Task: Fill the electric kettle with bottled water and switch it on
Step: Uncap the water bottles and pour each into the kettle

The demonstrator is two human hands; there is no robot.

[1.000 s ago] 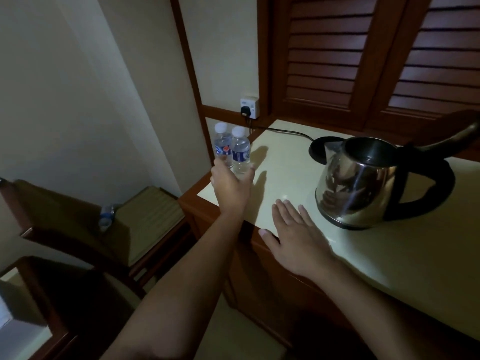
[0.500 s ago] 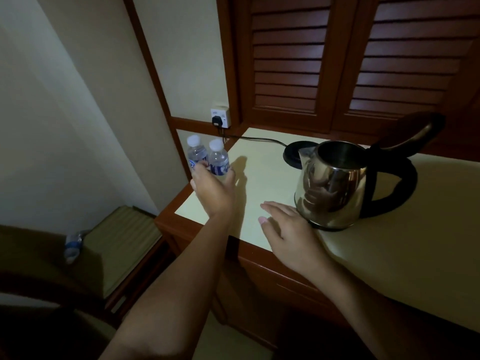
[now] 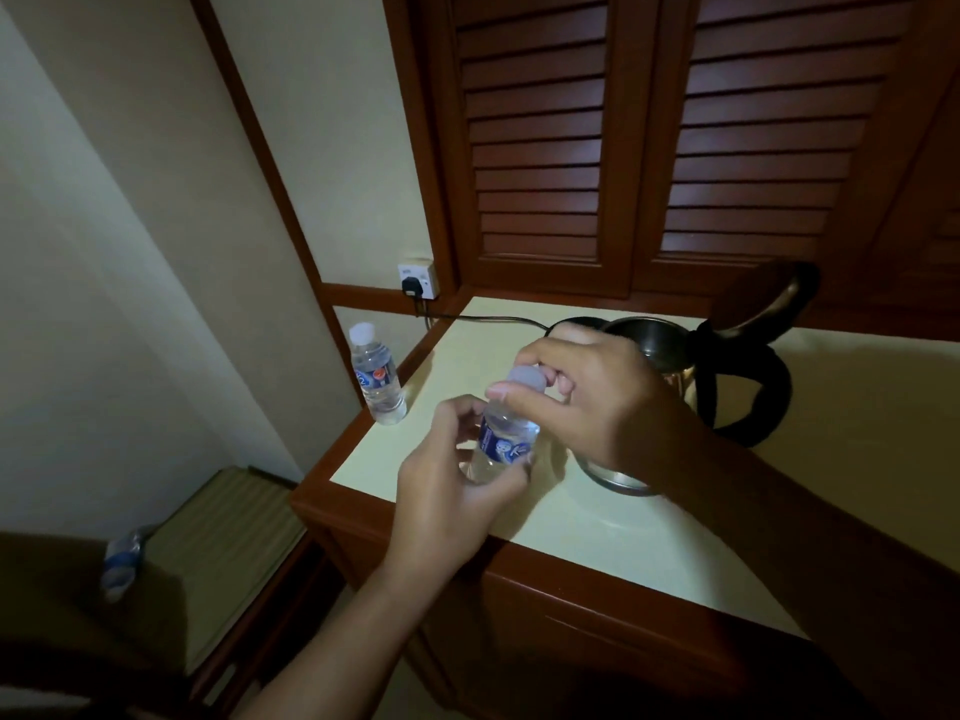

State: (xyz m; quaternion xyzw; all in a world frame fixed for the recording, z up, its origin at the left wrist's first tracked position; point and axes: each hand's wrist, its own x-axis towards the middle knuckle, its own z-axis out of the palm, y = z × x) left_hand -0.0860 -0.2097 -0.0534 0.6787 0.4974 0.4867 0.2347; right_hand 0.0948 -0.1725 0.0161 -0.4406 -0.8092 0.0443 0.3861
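Left hand (image 3: 447, 491): grip clamped round lower body of small water bottle (image 3: 501, 439), fingers curled across blue label, forearm rising from bottom edge of view. Bottle held tilted, clear of worktop (image 3: 649, 537), just in front of kettle.

Right hand (image 3: 587, 402): grip closed on bottle's white cap (image 3: 527, 379), thumb at near side, fingertips (image 3: 563, 384) bent over far side, wrist arched above, forearm entering from lower right. Cap seated on neck.

Bottle label: blue with white marks; writing too small and blurred to read.

Electric kettle (image 3: 670, 350): stainless steel, largely hidden behind right hand; lid (image 3: 789, 298) hinged up and open, black looped handle (image 3: 753, 392) to right, dark inside visible. Standing on worktop, near its left end.

Black base (image 3: 576, 327): partly seen behind kettle, touching worktop; black cord (image 3: 483, 319) running left to plug in white wall socket (image 3: 418, 280).

Second water bottle (image 3: 376, 376): upright, capped, at far left corner of worktop, well apart from held bottle. Label blue with a red-orange spot; text unreadable.

Worktop: pale cream surface with reddish wooden edging, atop wooden cabinet.

Louvred wooden doors (image 3: 649, 137): dark reddish brown, behind worktop.

Third bottle (image 3: 122, 558): lying on its side on low padded bench (image 3: 228, 553) at lower left, below and beside cabinet; dim, details unclear.
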